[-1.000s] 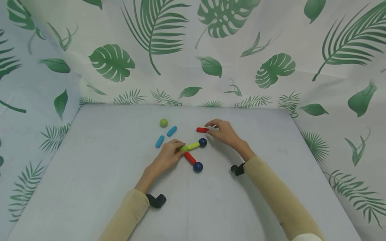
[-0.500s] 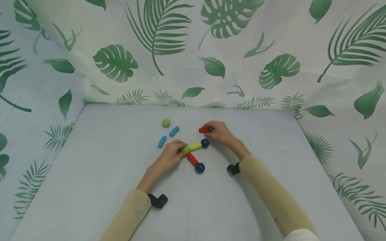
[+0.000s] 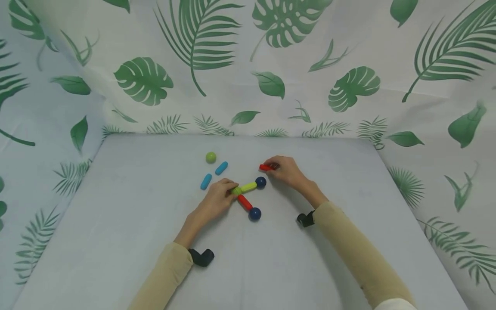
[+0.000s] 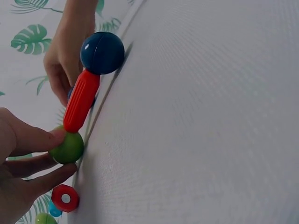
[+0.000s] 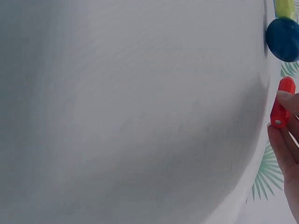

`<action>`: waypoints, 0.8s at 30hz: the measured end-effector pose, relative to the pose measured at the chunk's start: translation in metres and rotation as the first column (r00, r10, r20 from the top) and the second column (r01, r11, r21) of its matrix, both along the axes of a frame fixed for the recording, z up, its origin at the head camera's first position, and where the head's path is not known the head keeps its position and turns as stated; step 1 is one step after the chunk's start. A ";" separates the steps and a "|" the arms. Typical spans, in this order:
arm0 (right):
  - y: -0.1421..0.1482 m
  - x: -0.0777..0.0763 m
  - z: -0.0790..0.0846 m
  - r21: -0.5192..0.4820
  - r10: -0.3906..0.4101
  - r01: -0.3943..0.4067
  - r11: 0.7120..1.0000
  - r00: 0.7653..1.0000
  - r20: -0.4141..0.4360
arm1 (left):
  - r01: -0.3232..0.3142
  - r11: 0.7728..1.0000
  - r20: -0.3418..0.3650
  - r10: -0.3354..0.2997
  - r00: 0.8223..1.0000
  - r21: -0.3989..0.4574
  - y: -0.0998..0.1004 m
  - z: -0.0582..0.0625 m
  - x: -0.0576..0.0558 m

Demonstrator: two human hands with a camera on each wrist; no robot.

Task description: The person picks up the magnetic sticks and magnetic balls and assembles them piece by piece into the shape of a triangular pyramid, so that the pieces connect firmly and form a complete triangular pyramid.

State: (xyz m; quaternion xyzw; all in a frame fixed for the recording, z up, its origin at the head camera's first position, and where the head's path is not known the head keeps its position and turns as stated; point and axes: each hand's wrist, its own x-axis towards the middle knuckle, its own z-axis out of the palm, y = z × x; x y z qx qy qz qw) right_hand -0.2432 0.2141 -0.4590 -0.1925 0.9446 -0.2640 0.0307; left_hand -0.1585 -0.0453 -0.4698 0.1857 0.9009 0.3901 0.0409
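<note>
My left hand (image 3: 217, 199) pinches a green ball (image 4: 67, 148) between thumb and fingers. A ribbed red rod (image 4: 81, 100) joins that ball to a dark blue ball (image 3: 254, 214); a yellow-green rod (image 3: 248, 187) runs from it to another dark blue ball (image 3: 261, 182), making a V shape. Farther back, my right hand (image 3: 288, 171) holds a loose red rod (image 5: 283, 102) between thumb and fingertips, a small metallic dot showing at its end. Another red rod end (image 4: 66, 198) appears below the left fingers in the left wrist view; in the head view that hand hides it.
Two blue rods (image 3: 206, 181) lie beyond the left hand, with a loose green ball (image 3: 211, 157) behind them. Everything rests on a white-covered table (image 3: 116, 224). A leaf-printed cloth (image 3: 232, 86) rises at the back and sides.
My right hand's fingers have closed round the loose red rod, covering more of it, and the rod has turned slightly. The left hand keeps its hold on the green ball.
</note>
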 end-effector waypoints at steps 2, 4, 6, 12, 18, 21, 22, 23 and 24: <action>0.004 0.005 0.002 -0.003 0.007 -0.007 1.000 1.000 -0.004 | -0.005 1.000 0.001 0.005 1.000 0.001 0.000 0.000 0.001; 0.008 0.010 0.005 -0.010 0.011 -0.011 1.000 1.000 0.001 | -0.010 1.000 0.003 0.010 1.000 -0.004 0.000 0.000 0.001; 0.012 0.015 0.007 -0.020 0.016 -0.016 1.000 1.000 0.010 | -0.012 1.000 0.005 0.012 1.000 -0.004 0.000 0.000 0.002; 0.022 0.031 0.009 -0.026 0.040 -0.039 0.999 0.999 0.024 | -0.017 1.000 0.011 0.017 1.000 -0.005 0.001 0.001 0.002; 0.027 0.046 0.010 -0.036 0.070 -0.069 0.997 0.997 0.027 | -0.005 1.000 0.014 0.004 1.000 0.003 0.001 0.001 0.002; 0.027 0.052 0.011 -0.045 0.085 -0.083 0.995 0.996 0.035 | 0.003 1.000 0.009 -0.003 1.000 0.009 0.000 0.000 0.001; 0.026 0.054 0.011 -0.043 0.092 -0.091 0.995 0.995 0.036 | 0.006 1.000 0.009 -0.006 1.000 0.014 0.000 -0.001 0.001; 0.026 0.055 0.012 -0.042 0.099 -0.097 0.994 0.994 0.038 | 0.009 1.000 0.006 -0.009 1.000 0.018 0.000 -0.001 0.001; 0.025 0.057 0.012 -0.041 0.105 -0.103 0.994 0.994 0.040 | 0.011 1.000 0.003 -0.011 1.000 0.023 0.001 -0.001 0.001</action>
